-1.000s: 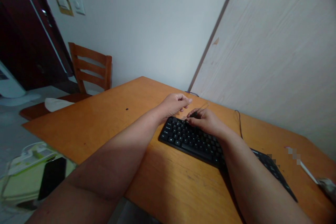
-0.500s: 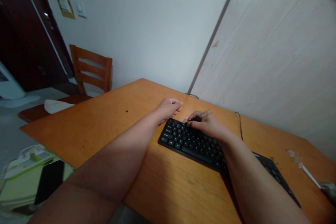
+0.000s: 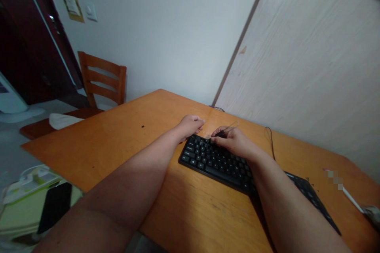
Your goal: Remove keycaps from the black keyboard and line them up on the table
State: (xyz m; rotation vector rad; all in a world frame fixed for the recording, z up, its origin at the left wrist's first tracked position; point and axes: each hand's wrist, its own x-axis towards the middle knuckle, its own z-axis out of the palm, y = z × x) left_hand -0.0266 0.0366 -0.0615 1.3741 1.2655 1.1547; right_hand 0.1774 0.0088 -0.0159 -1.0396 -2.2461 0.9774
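A black keyboard (image 3: 213,162) lies at a slant on the wooden table, partly covered by my right forearm. My right hand (image 3: 230,139) is closed over its upper rows, pinching a small dark tool (image 3: 220,134) with thin wire-like strands sticking out to the upper right. The tool's tip is down by the keys near the top edge. My left hand (image 3: 192,125) rests just beyond the keyboard's upper left corner, fingers curled. Whatever it may hold is hidden. A tiny black piece (image 3: 143,126) sits on the table left of my left hand.
The wooden table (image 3: 118,130) meets the wall behind. A black cable (image 3: 270,142) runs behind the keyboard; a white stick (image 3: 352,200) lies at right. To the lower left, a dark phone (image 3: 56,207) rests on a pale stack. A wooden chair (image 3: 103,79) stands at the far left.
My left hand has shifted slightly down, toward the keyboard's corner. My right hand stays nearly still with the tool at the upper keys.
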